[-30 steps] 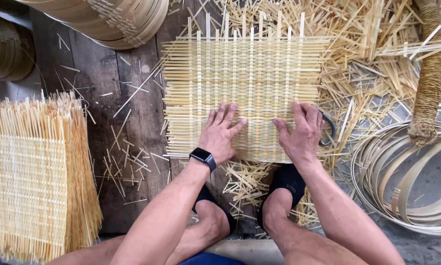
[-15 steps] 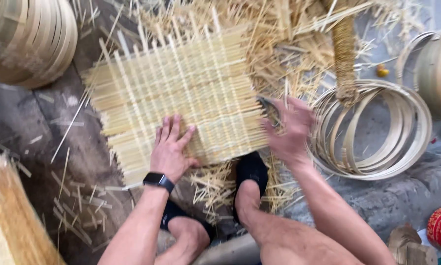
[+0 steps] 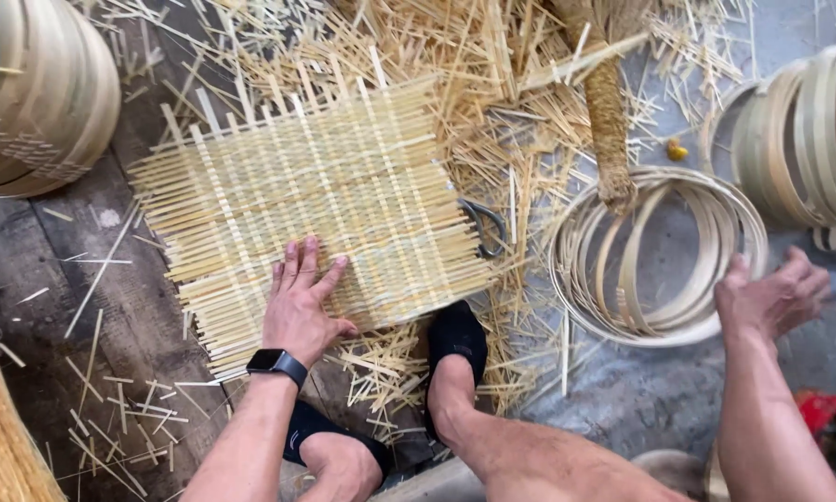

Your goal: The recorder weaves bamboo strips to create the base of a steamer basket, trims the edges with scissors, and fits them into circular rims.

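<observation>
The woven bamboo mat [image 3: 316, 209] lies flat on the floor amid loose bamboo strips [image 3: 492, 84], its near edge pinned under a black shoe [image 3: 455, 335]. Beside it sit metal shears [image 3: 485, 228] and coiled bamboo hoops [image 3: 655, 256] (another stack stands farther right). The left hand [image 3: 299, 307] presses the mat, fingers spread. The right hand [image 3: 771, 297] hovers by the hoops, loosely open, holding nothing.

One small screen only, dark square face of a smartwatch [image 3: 276, 363] on black band, worn at left wrist, lower middle of view, just below woven bamboo mat, blank and unlit, no packages, labels, signs
</observation>
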